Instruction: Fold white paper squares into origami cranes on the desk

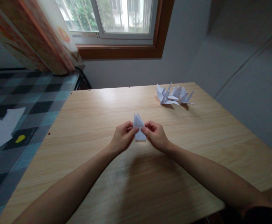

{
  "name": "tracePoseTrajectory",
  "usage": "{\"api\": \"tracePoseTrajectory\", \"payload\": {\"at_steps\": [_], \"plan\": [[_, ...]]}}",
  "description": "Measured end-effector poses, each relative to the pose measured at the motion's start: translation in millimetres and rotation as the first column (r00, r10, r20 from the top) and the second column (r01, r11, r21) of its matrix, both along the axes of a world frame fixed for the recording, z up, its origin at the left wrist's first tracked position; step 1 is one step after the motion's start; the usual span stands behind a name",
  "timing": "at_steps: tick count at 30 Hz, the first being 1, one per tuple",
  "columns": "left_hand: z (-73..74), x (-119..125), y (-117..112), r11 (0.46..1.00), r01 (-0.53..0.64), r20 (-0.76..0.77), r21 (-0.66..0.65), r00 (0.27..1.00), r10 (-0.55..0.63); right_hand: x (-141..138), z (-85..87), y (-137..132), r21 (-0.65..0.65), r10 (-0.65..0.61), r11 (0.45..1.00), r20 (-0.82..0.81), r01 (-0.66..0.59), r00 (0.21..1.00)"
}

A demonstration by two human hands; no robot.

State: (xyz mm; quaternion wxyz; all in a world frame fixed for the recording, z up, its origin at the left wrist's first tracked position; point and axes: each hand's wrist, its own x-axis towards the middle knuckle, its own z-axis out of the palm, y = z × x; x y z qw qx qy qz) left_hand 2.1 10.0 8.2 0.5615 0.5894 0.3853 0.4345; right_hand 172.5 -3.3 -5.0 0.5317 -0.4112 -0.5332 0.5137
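Note:
A small folded piece of white paper (138, 126) stands pointed end up over the middle of the wooden table (84, 124). My left hand (123, 135) pinches its left side with curled fingers. My right hand (155, 134) pinches its right side the same way. Both forearms reach in from the near edge. At the far right of the table lies a small cluster of finished white paper cranes (173, 95), well beyond both hands.
A bed with a blue and grey checked cover (21, 102) runs along the table's left side, with a white sheet of paper (0, 130) on it. Behind are a window (117, 18), a patterned curtain (42, 40) and grey walls.

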Motion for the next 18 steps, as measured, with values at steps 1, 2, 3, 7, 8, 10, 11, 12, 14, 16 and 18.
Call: {"api": "tracePoseTrajectory", "payload": {"at_steps": [1,2,3,7,8,10,11,12,14,16,18], "plan": [[1.4,-0.1,-0.4,1.0,0.004,-0.011,0.006,1.0,-0.004,0.0,0.6,-0.8,0.01,-0.003,1.0,0.013,0.003,1.0],[2.8,-0.1,-0.6,1.0,0.007,-0.022,0.011,1.0,-0.007,-0.1,1.1,-1.7,0.02,-0.008,1.0,0.025,0.008,1.0],[3.9,0.0,-0.6,1.0,0.006,-0.028,0.016,1.0,-0.006,-0.1,1.5,-2.5,0.026,-0.01,1.0,0.036,0.009,0.999],[4.6,0.2,0.9,0.999,-0.027,-0.027,0.037,0.999,0.028,-0.4,1.0,-4.7,0.032,-0.001,1.0,0.064,-0.001,0.998],[3.9,0.2,1.6,0.998,-0.044,-0.024,0.041,0.999,0.045,-0.5,0.7,-4.9,0.028,0.006,1.0,0.062,-0.008,0.998],[1.8,-0.1,3.0,0.995,-0.088,-0.007,0.046,0.996,0.089,-0.9,0.3,-5.3,0.018,0.038,0.999,0.069,-0.04,0.997],[0.6,-0.3,3.7,0.993,-0.11,0.005,0.044,0.994,0.11,-1.1,0.4,-5.4,0.013,0.055,0.998,0.083,-0.057,0.995],[-0.5,-0.4,4.2,0.991,-0.126,0.016,0.042,0.992,0.126,-1.3,0.7,-5.4,0.01,0.065,0.998,0.104,-0.066,0.992],[-2.2,0.0,5.2,0.989,-0.14,0.024,0.041,0.99,0.139,-1.7,1.8,-5.4,0.012,0.049,0.999,0.153,-0.051,0.987],[-3.1,1.3,6.0,0.989,-0.144,0.041,0.042,0.989,0.142,-1.9,3.2,-5.1,0.026,-0.01,1.0,0.186,0.005,0.982],[-3.3,2.9,6.4,0.983,-0.179,0.084,0.031,0.981,0.176,-1.8,4.4,-4.4,0.048,-0.086,0.996,0.203,0.078,0.975]]}}
